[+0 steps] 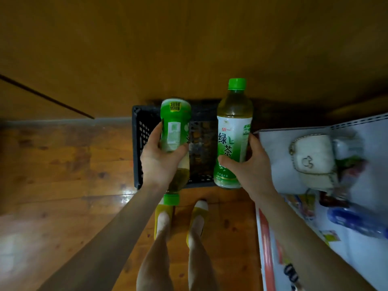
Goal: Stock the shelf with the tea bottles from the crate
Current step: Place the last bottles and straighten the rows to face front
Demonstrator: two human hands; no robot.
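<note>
Each hand holds one green tea bottle above a dark crate (140, 131) that stands on the wooden floor (63, 164) against a brown wall. The left hand (160, 162) has its fingers (155, 131) wrapped round the left bottle (175, 131), which is turned upside down, its green cap pointing toward the feet. The right hand (249, 164) grips the right bottle (233, 131) at its lower label, thumb across the front; this bottle is cap up, tilted slightly. Just right of the crate is a white shelf (281, 156) with a white bag (312, 158) and a blue bottle (354, 223) on it.
</note>
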